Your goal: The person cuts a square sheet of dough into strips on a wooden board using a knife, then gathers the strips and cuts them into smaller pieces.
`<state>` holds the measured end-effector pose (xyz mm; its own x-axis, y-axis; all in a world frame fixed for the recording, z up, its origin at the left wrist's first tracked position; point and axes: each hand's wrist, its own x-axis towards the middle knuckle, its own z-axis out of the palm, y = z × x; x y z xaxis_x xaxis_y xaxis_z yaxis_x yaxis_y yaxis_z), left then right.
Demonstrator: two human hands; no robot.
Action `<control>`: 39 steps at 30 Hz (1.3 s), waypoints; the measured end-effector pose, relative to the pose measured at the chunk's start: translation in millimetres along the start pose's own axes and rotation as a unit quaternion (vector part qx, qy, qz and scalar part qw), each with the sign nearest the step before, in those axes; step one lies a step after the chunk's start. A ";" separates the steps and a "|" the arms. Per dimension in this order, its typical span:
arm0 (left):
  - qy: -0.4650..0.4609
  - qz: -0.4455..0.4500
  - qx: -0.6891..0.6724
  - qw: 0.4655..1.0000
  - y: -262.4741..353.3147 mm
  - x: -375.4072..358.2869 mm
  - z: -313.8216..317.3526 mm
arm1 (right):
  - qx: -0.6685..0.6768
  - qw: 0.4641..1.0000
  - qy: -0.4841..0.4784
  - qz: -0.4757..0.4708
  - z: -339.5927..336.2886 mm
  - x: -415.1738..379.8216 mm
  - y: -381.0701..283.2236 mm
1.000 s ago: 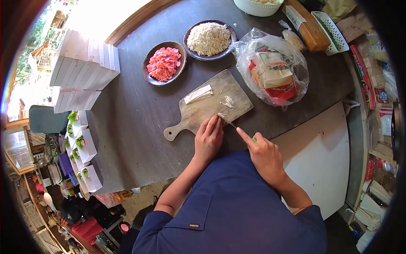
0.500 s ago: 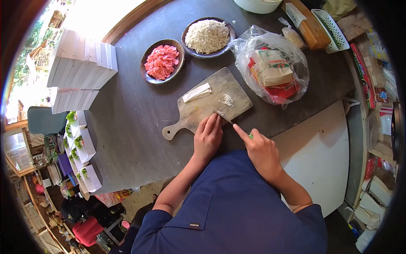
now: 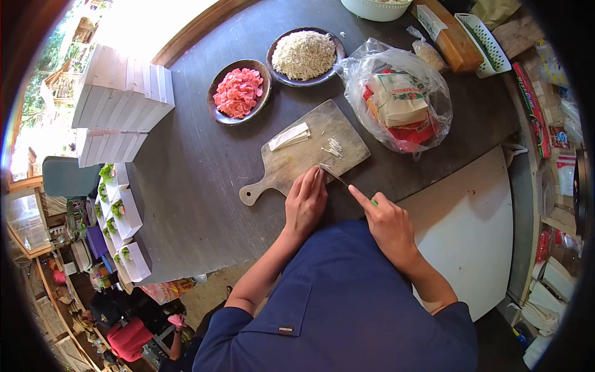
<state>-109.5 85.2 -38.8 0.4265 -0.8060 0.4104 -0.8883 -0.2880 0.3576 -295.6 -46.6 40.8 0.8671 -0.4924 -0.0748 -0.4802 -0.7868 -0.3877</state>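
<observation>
A wooden cutting board (image 3: 285, 168) lies on the dark table. On it are a few flat pale strips (image 3: 289, 136) and a small heap of thin white slivers (image 3: 333, 147). My left hand (image 3: 305, 198) presses its bunched fingertips down at the board's near edge; whatever is under them is mostly hidden. My right hand (image 3: 390, 224) grips a knife (image 3: 335, 177) with a green handle, index finger stretched along it. The blade's tip touches down right beside my left fingertips, with tiny white bits at its side.
Beyond the board stand a bowl of pink slices (image 3: 238, 93) and a bowl of pale shreds (image 3: 304, 54). A clear plastic bag (image 3: 396, 102) with packets lies right. White boxes (image 3: 124, 93) are stacked left, near open boxes with greens (image 3: 127, 214). Another person (image 3: 130, 338) is at lower left.
The knife and my right hand have shifted slightly right and down. My left hand stays at nearly the same spot. At lower left, the other person's arm has come into view.
</observation>
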 end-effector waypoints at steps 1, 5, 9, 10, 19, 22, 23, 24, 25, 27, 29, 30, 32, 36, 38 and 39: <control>-0.006 0.000 -0.002 1.000 0.1 -0.2 -0.1 | 0.009 1.000 0.013 -0.003 1.6 2.4 -0.2; 0.002 -0.004 -0.006 1.000 -1.1 -2.0 1.0 | 0.020 0.999 0.024 -0.013 3.1 5.5 -1.8; 0.009 -0.002 -0.006 1.000 -1.4 -1.9 5.0 | 0.009 1.000 0.024 -0.015 5.2 3.7 -1.1; 0.011 -0.005 -0.003 1.000 -1.4 -1.9 5.1 | 0.007 1.000 0.024 -0.016 5.9 3.7 0.0; 0.011 -0.004 -0.003 1.000 0.4 -0.3 2.8 | -0.002 0.999 0.021 -0.027 4.3 4.4 2.4; 0.009 -0.004 -0.002 1.000 0.6 -0.4 2.5 | -0.013 0.999 0.020 -0.031 5.0 4.8 2.1; 0.009 -0.005 -0.001 1.000 0.3 -0.3 2.1 | -0.015 0.999 0.019 -0.031 6.5 5.1 1.7; 0.008 -0.003 -0.001 1.000 0.0 -0.5 1.6 | -0.015 0.999 0.019 -0.032 8.4 6.0 0.6; 0.007 -0.001 -0.002 1.000 0.1 -0.2 1.8 | -0.022 0.999 0.022 -0.033 10.6 7.4 -0.9; 0.009 0.000 -0.001 1.000 -0.5 -0.7 3.2 | -0.030 0.999 0.025 -0.031 14.3 9.2 -3.1; 0.012 0.001 0.002 1.000 0.5 -0.2 3.6 | -0.040 0.998 0.023 -0.031 16.6 13.6 -4.2; 0.009 -0.002 -0.001 1.000 1.4 0.4 2.3 | -0.039 0.998 0.025 -0.032 16.0 12.5 -3.9; 0.008 -0.004 -0.003 1.000 0.9 1.6 -0.3 | -0.013 0.999 0.023 -0.023 12.3 7.1 -0.4; 0.011 -0.005 -0.008 1.000 0.0 -0.6 2.3 | -0.002 1.000 0.004 -0.016 4.9 1.4 6.2; 0.012 -0.002 -0.008 1.000 0.8 -0.7 4.2 | 0.005 0.999 0.022 -0.026 3.9 9.1 5.4; 0.010 -0.006 -0.013 1.000 1.1 -0.7 3.6 | 0.005 0.999 0.024 -0.026 4.1 11.1 4.4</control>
<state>-111.3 83.6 -41.7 0.4403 -0.7921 0.4227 -0.8789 -0.2840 0.3833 -287.5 -54.1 34.5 0.8836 -0.4681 -0.0104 -0.4328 -0.8080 -0.3997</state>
